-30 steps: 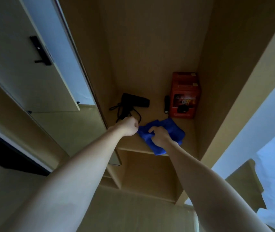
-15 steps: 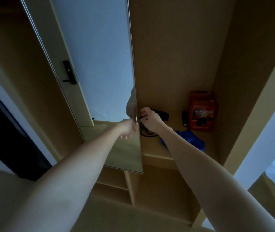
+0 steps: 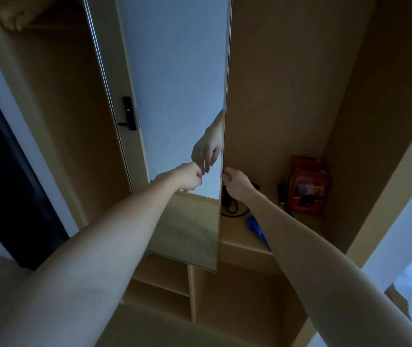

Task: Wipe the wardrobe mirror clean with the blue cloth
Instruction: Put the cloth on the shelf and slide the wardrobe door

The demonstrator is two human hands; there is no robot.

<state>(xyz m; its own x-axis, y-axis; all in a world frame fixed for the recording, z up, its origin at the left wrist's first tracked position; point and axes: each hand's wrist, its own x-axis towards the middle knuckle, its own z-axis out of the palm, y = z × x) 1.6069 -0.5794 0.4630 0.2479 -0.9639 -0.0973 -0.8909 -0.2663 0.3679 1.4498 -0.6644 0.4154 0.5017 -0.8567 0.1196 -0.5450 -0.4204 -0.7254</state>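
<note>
Mirror [image 3: 174,78] panel is now sliding out as our right hand [image 3: 237,181] is gripping its edge, left hand [image 3: 189,176] clenched empty, blue cloth [image 3: 256,226] waiting on the shelf [image 3: 240,240].

Readable text: none anywhere in the frame.
Red box [image 3: 308,186], right of centre on the shelf: printed panels on its front and top, too dim and blurred to make out any words.
Black door lock [image 3: 128,113], left of centre: no legible marking.
</note>
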